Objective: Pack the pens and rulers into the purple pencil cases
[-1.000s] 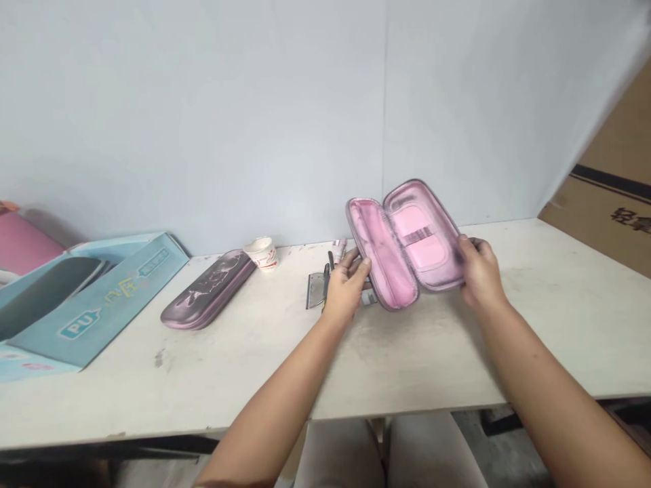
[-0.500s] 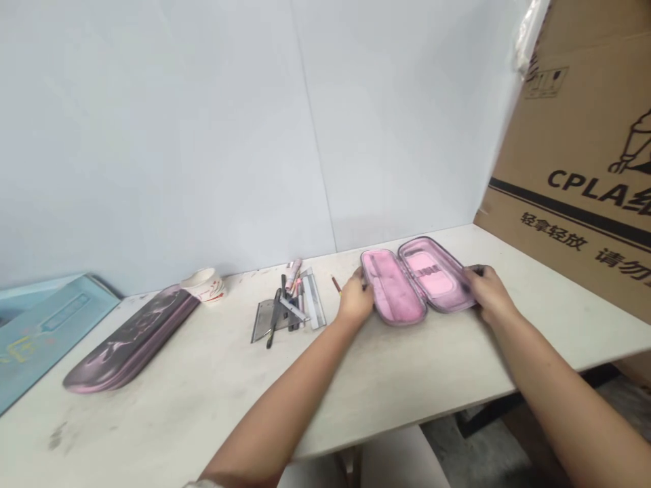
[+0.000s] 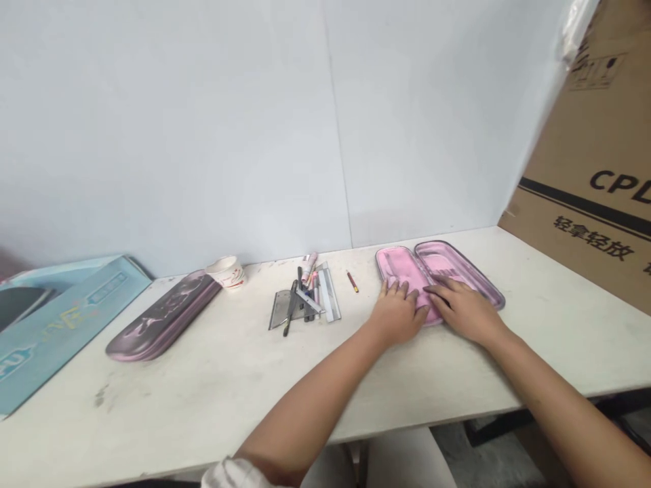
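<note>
A pink pencil case (image 3: 398, 261) lies unzipped and spread flat on the table, its two halves side by side. My left hand (image 3: 399, 314) rests with fingers stretched over the near part of the left half. Across the fold lies my right hand (image 3: 465, 308), its fingers extended over the inner edges of both halves. Neither hand grips anything. To the left of the case is a short pencil (image 3: 352, 281). Further left sits a pile of stationery, with a clear ruler (image 3: 329, 293), a pink tube-shaped item (image 3: 308, 267) and several dark pens (image 3: 289, 308).
A closed dark and pink case (image 3: 163, 317) lies at the left, touching or close to a paper cup (image 3: 226, 272). A light-blue box (image 3: 66, 325) is at the far left. A large cardboard carton (image 3: 584, 149) stands at the right, and a pale wall (image 3: 203, 122) backs the table (image 3: 244, 400).
Both hands have let go of the case's outer sides and moved inward onto its inside, fingers now flat. The view has shifted slightly, so the table things appear further right.
</note>
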{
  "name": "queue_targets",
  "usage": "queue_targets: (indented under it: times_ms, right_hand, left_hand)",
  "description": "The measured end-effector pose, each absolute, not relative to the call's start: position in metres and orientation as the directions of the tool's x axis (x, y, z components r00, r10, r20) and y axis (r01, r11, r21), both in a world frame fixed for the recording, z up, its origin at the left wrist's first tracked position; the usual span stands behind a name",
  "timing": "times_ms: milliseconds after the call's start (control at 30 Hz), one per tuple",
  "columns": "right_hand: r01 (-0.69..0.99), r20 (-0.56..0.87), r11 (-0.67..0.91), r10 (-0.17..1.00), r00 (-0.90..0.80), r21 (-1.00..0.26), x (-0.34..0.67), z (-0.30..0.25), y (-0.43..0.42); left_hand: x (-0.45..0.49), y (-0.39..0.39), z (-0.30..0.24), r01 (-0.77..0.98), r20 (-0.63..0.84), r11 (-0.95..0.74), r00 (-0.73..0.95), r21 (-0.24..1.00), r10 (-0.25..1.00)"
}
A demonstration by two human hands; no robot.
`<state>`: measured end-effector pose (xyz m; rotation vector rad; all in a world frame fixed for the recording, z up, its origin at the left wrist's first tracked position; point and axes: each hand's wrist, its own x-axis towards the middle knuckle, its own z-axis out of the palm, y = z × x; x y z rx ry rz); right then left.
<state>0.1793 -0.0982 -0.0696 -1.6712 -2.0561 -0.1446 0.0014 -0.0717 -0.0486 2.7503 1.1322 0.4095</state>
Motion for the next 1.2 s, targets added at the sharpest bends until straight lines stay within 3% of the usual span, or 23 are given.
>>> queue_targets:
  times_ms: [100, 267, 367, 467, 600, 733, 1033, 1200]
  right_hand:
    - [0.944, 0.437, 0.256, 0.888, -0.145, -0.207, 0.183, -0.071, -0.098]
    - [0.937, 0.591, 0.202, 0.807, 0.005, -0.284, 0.169, -0.063, -0.098]
    - [0.925, 0.632, 0.235, 0.775, 0.007, -0.298, 0.14, -0.047, -0.092]
    - [0.904, 0.613, 0.343, 0.78, -0.123, -0.255, 0.093, -0.03, -0.079]
    - [0.865, 0.493, 0.422, 0.833, -0.251, -0.272, 0.021, -0.014, -0.045]
    - [0.903, 0.246, 0.27, 0.95, -0.193, -0.334, -0.045, -0.007, 0.0]
    - [0.928, -0.006, -0.028, 1.0, 0.028, -0.37, -0.101, -0.018, 0.058]
    - [0.881, 0.012, -0.062, 0.997, 0.077, -0.469, -0.086, -0.012, 0.059]
  left_hand:
    - [-0.02, -0.071, -0.043, 0.602, 0.22, -0.732, 0.704, 0.319, 0.675]
    - [-0.083, -0.069, -0.027, 0.656, 0.296, -0.605, 0.53, 0.45, 0.795]
    - [-0.129, -0.066, -0.022, 0.722, 0.315, -0.541, 0.442, 0.431, 0.84]
    - [-0.167, -0.063, -0.028, 0.832, 0.314, -0.429, 0.327, 0.352, 0.891]
    - [-0.191, -0.063, -0.043, 0.918, 0.297, -0.326, 0.254, 0.225, 0.92]
    - [-0.189, -0.065, -0.047, 0.936, 0.353, -0.314, 0.243, 0.158, 0.903]
    - [-0.185, -0.072, -0.049, 0.923, 0.443, -0.286, 0.15, 0.259, 0.884]
    - [-0.183, -0.073, -0.043, 0.891, 0.496, -0.31, 0.115, 0.332, 0.861]
